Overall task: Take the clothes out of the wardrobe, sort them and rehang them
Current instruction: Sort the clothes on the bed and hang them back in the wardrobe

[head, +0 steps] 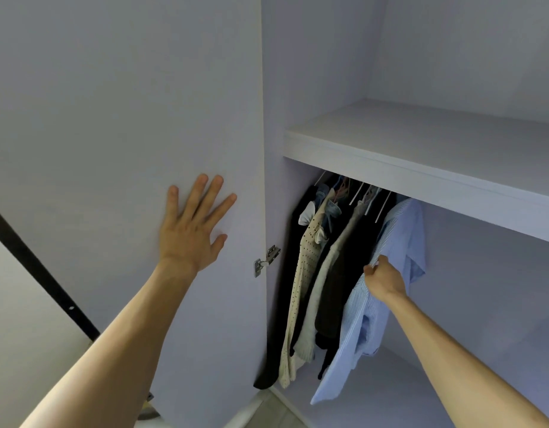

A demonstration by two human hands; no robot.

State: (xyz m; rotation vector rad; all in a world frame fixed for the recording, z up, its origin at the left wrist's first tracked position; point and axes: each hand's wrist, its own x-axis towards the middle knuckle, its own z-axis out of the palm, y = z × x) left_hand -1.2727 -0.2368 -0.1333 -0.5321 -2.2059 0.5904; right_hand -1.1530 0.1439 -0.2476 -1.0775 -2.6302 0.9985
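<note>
The wardrobe stands open, with several garments hanging on white hangers (pixel 358 194) under a shelf. From the left hang a black garment (pixel 287 273), a cream dotted top (pixel 304 273), a pale grey knit (pixel 322 285), a dark brown piece (pixel 341 282) and a light blue striped shirt (pixel 400 239) at the right end. My right hand (pixel 384 281) grips the front edge of the blue shirt. My left hand (pixel 191 230) presses flat, fingers spread, on the inner face of the open wardrobe door (pixel 112 118).
A white shelf (pixel 437 156) runs above the clothes, hiding the rail. A metal hinge (pixel 267 260) joins the door to the wardrobe side. The wardrobe's white inner wall (pixel 498 288) lies right of the shirt. A dark strip (pixel 41 273) crosses the lower left.
</note>
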